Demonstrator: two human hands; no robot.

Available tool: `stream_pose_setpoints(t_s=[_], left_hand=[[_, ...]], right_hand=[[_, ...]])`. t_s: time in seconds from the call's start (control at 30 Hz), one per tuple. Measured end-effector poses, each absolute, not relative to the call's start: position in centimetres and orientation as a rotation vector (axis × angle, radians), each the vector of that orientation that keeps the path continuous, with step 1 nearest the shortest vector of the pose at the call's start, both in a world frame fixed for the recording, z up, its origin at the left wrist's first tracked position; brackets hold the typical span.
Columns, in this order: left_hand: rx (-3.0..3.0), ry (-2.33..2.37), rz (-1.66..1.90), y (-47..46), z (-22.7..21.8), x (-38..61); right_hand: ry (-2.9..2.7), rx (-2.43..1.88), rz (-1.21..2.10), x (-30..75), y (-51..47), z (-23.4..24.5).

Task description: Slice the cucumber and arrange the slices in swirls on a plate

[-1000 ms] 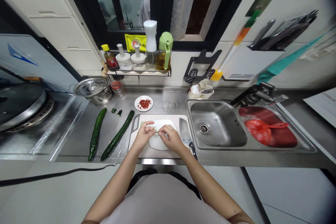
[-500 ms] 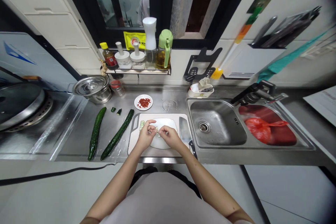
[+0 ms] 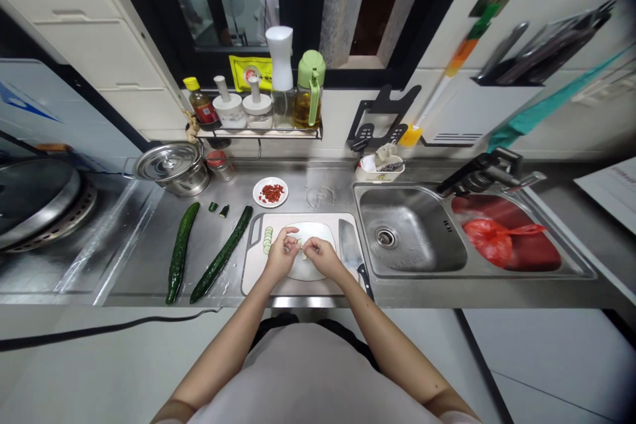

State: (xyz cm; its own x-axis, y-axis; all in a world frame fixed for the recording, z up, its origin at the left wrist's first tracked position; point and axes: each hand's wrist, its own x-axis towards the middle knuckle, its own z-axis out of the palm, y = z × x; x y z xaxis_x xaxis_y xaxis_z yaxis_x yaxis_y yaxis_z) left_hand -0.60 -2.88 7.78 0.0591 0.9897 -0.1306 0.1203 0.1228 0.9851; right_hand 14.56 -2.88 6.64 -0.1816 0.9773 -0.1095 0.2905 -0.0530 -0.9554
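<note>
Above a white plate (image 3: 312,270) my left hand (image 3: 281,256) and my right hand (image 3: 322,257) meet, fingertips pinched together. Between them is a small, pale green cucumber slice (image 3: 300,242), partly hidden by the fingers. The plate lies on a white cutting board (image 3: 258,283). Left of my left hand, a short row of cucumber slices (image 3: 268,236) rests on the board. A kitchen knife (image 3: 350,244) lies along the board's right side, its black handle towards me.
Two whole cucumbers (image 3: 222,256) and some cut ends (image 3: 224,211) lie left of the board. Behind it stands a small plate of red pieces (image 3: 271,203). A double sink (image 3: 417,270) on the right holds a red bag (image 3: 489,242); a lidded pot (image 3: 186,179) stands back left.
My hands stay pinched over the plate, with small shifts of the fingers. The camera view has moved slightly; the objects on the counter stay in place.
</note>
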Motion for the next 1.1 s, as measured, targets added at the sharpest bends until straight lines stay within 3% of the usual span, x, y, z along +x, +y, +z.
stream_pose_setpoints(t_s=[0.17,0.7,1.1], left_hand=[[1.281,1.332,0.98,-2.3,6.3,-0.5],[1.552,1.539,0.687,4.4,1.3,1.6],[1.91,1.624,0.461,4.9,0.9,1.7]], right_hand=[[-1.52,-1.412,1.276,14.9,-2.5,5.4],[-1.707,-2.058,0.933,15.4,2.7,0.5],[-1.861,-2.349,0.822,14.0,3.3,2.0]])
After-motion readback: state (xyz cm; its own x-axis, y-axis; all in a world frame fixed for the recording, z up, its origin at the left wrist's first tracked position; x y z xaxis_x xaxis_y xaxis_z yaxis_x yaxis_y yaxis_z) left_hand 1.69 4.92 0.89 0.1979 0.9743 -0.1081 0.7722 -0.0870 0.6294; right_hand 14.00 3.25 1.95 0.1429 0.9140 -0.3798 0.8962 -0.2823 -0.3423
